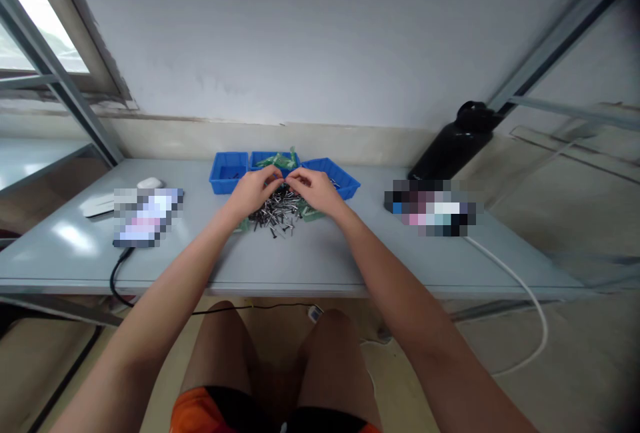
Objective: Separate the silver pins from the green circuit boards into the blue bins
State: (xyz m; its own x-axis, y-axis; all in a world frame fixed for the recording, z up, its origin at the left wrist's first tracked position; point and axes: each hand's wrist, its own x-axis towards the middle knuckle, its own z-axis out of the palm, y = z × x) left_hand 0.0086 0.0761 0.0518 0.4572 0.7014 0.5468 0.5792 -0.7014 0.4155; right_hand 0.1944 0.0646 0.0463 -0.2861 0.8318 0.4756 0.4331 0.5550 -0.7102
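A pile of dark and silvery screws (276, 212) lies on the grey table. Above its back edge, my left hand (257, 188) and my right hand (315, 189) meet at the fingertips, thumbs and fingers pinched together. Whatever they hold is too small to make out. Behind the hands stand three blue bins: the left bin (220, 183) has a few small dark pieces, the middle bin (255, 157) holds green plastic (280, 160), and the right bin (346, 188) is partly covered by my right hand. More green plastic (311, 213) lies beside the pile.
On the left of the table (300, 266) are a phone (150, 218) with a black cable and a white case (150, 183). To the right are a black bottle (453, 146) and a blurred device (433, 210) with a white cable. A wall rises behind.
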